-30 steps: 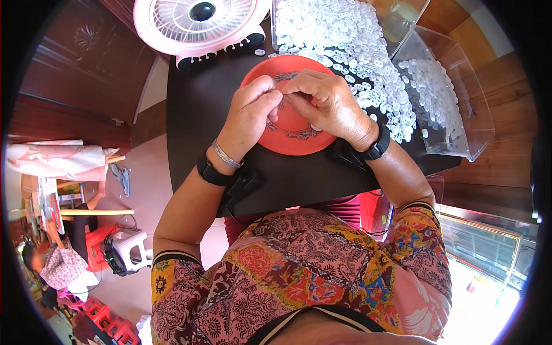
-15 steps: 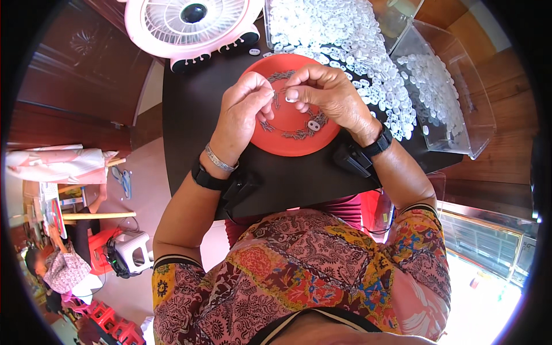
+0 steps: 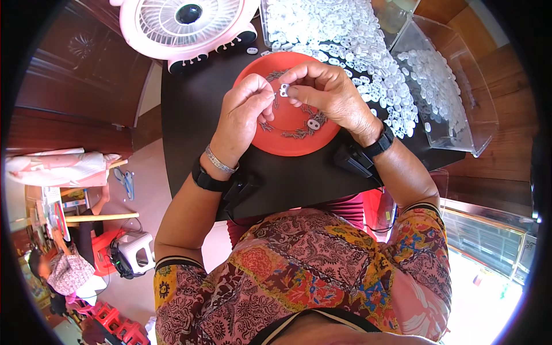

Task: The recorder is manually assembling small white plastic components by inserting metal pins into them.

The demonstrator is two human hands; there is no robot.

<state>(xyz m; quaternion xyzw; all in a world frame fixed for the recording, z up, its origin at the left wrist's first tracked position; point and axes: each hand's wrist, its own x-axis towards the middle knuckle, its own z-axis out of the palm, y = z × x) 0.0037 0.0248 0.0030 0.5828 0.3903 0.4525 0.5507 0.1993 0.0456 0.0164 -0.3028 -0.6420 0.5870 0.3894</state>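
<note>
The right hand [image 3: 330,95] is pinching a small white piece [image 3: 284,89]. The left hand [image 3: 246,112] is touching it too. Both are hanging over the red plate [image 3: 299,144].

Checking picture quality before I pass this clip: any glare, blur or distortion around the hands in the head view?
Head view: the left hand and right hand are sharp over the red plate; the white piece between them is small but readable; bright washout at lower right; fisheye bends the dark table edge; black corners.
</note>
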